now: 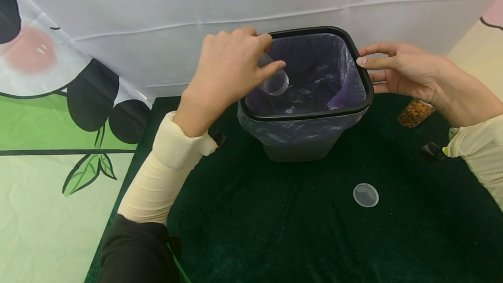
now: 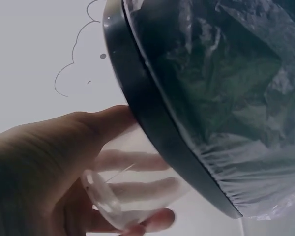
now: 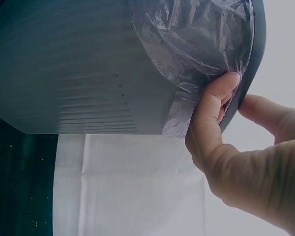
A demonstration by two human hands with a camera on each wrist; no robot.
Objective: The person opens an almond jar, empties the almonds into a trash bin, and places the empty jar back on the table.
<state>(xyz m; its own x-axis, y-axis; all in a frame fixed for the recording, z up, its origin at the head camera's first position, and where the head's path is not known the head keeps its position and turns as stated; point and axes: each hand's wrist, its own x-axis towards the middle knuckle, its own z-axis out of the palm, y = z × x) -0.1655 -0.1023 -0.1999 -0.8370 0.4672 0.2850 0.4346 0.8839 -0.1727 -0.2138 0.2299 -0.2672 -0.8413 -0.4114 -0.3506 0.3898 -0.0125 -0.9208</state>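
A trash bin with a black rim and a clear bag liner stands near the back wall. Over its left side my left hand grips a clear plastic cup, tilted with its mouth toward the inside of the bin. Through the cup's wall, the left wrist view shows the fingers curled round it. My right hand pinches the bin's right rim, thumb on one side and fingers on the other; the right wrist view shows those fingers against the folded-over liner.
A clear round lid lies on the dark green cloth in front of the bin. Partly behind the right wrist is a clear container of brown pieces. White printed fabric hangs close behind the bin.
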